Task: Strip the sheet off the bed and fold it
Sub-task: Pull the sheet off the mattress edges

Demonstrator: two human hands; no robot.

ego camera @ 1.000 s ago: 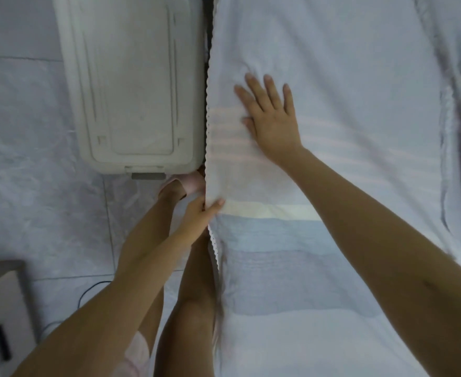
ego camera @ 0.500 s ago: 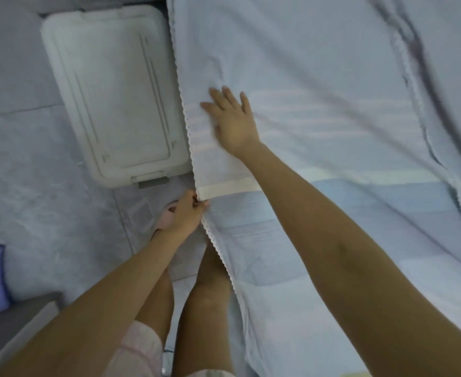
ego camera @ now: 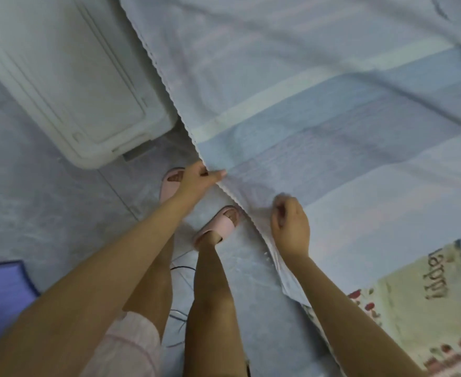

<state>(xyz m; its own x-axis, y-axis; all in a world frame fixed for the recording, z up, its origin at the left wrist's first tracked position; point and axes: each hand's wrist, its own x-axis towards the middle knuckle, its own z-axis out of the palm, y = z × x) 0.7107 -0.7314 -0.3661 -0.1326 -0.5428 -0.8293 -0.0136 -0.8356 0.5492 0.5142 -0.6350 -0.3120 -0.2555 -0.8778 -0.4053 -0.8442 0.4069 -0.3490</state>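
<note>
Right hand drawn back, curled at sheet edge, left hand pinching it

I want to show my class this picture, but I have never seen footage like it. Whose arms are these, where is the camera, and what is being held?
There is no machine here: a person wears a camera on the head, so you look down along their own arms and legs to the floor. The left hand pinches the scalloped edge of a pale striped sheet spread on the bed. The right hand hovers with curled fingers at the same edge, nearer the body; blur hides whether it grips. A printed cloth shows at the lower right. Beside the bed stands a white plastic box, and the feet wear pink slippers.
</note>
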